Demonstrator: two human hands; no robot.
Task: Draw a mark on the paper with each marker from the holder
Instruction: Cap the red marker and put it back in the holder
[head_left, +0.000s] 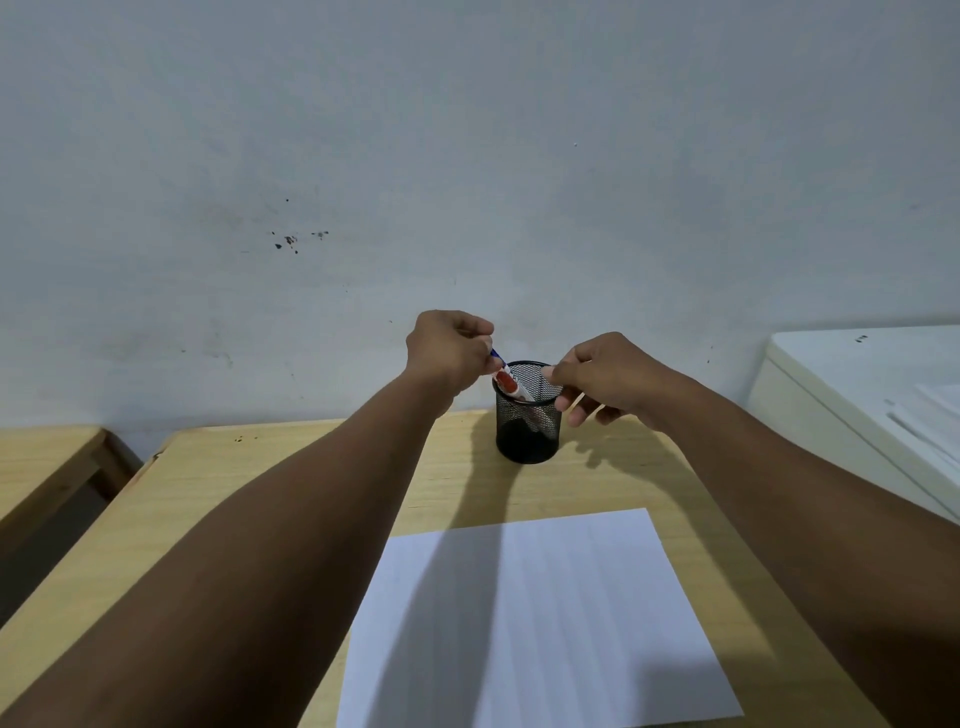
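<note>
Pale wooden desk (270, 467): our left hand (449, 358) pinches a red-and-white marker (511, 385) in the black mesh holder (525, 421); our right hand (602, 382) hovers loosely curled, empty. Below both, the white paper sheet (535, 618) looks unmarked, so every mark remains.

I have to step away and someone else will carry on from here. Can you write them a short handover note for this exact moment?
Left hand: fingers closed on the top of a marker that leans in the holder, its lower part inside.
Right hand: at the holder's rim on the right, fingers loosely curled, seemingly steadying it; firm contact is hard to confirm.
The black mesh holder stands at the far side of the wooden table; how many markers it contains is unclear.
The paper lies nearer, flat, with no marks visible.
Done: nothing drawn yet.
Left: lift the marker out, mark the paper, repeat with every marker.
</note>
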